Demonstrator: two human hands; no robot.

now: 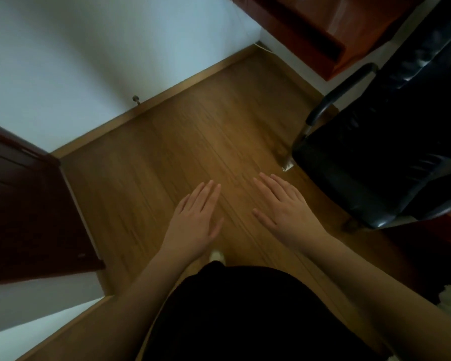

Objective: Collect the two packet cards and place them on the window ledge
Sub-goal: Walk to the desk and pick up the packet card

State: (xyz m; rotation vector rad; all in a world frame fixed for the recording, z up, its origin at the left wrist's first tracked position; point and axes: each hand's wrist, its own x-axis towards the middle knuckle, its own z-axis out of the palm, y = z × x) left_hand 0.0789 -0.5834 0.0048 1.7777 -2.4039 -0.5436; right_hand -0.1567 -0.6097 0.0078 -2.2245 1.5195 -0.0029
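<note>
My left hand [194, 220] and my right hand [284, 204] are held out flat, palms down, side by side above the wooden floor [193, 142]. Both hands hold nothing and their fingers are stretched out. No packet cards and no window ledge show in this view.
A black leather office chair [391, 142] stands at the right, close to my right hand. A dark red wooden desk [323, 29] is at the top right, a dark wooden door [24, 204] at the left. White walls [89, 61] meet the floor ahead.
</note>
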